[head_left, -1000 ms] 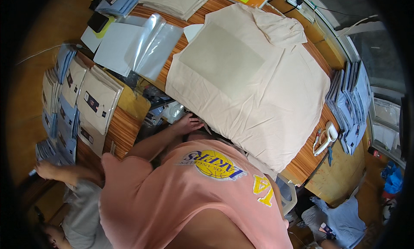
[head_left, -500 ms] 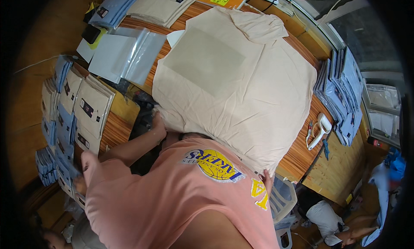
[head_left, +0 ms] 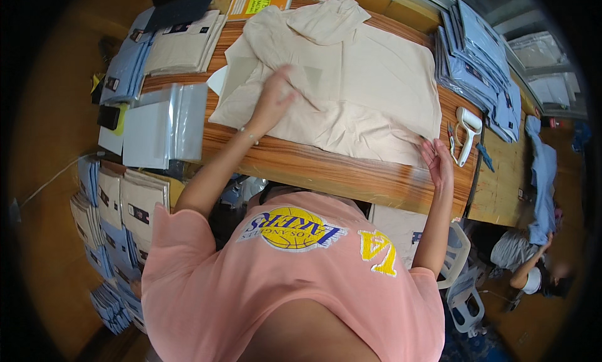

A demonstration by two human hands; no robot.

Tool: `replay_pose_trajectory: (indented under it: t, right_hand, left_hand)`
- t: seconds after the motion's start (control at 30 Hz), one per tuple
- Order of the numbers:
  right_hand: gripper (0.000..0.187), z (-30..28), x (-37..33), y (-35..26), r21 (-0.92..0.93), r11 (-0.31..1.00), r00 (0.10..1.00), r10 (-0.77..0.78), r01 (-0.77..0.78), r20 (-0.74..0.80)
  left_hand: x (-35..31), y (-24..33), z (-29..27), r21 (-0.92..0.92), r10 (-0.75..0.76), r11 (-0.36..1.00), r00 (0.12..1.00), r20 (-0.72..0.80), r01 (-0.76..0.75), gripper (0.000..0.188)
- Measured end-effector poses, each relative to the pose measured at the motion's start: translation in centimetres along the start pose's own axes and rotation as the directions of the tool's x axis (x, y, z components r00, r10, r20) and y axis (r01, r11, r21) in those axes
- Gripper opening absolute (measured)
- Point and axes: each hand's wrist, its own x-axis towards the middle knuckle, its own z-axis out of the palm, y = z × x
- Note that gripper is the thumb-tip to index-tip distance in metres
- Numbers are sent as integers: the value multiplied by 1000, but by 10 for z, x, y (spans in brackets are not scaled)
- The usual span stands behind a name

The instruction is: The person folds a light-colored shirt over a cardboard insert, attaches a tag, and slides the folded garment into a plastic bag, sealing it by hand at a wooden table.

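Observation:
A cream garment (head_left: 389,86), apparently a shirt, lies on the striped wooden table, its near part folded over and wrinkled. A greyish rectangular sheet (head_left: 241,73) shows at its left, partly covered by the cloth. My left hand (head_left: 274,101) is over the garment's left middle, blurred, with thumb and fingers apart and nothing seen in them. At the near right corner of the cloth is my right hand (head_left: 437,161), fingers spread and palm partly up; its fingertips are beside the fabric edge, and I cannot tell if they touch it.
Clear plastic bags (head_left: 185,120) lie at the left by a white sheet (head_left: 145,133). Packed blue garments (head_left: 480,54) are stacked at the right, near a white lint roller (head_left: 467,133) and small snips (head_left: 451,136). More packed cream garments (head_left: 182,42) stand far left. Another person (head_left: 511,249) handles blue cloth at right.
The garment's near part has been folded away from me, over the grey sheet. My left hand has moved up onto the cloth; my right hand has moved forward and spread its fingers. My body has drawn back.

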Motion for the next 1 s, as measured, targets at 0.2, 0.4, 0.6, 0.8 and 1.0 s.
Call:
replay_pose_trajectory:
  t: [0.2,0.4,0.6,0.8,1.0]
  right_hand:
    - [18,-4,12,-11,-569,813,978,-197,124,-69]
    - [19,-38,49,-19,-864,482,932,-360,148,-41]
    - [30,-29,82,-17,-712,654,862,-488,257,-137]
    - [38,12,62,7,-999,-28,673,-739,22,36]
    - [54,23,31,78,-962,-273,798,-583,-15,153]
  left_hand:
    - [57,-13,23,379,-33,871,731,681,-314,41]
    - [69,-25,33,214,-176,973,873,455,85,34]
    - [55,-49,48,325,129,921,955,266,-215,36]
    - [50,-59,51,308,108,932,956,273,-193,39]
    - [56,-54,53,348,136,908,949,283,-234,49]
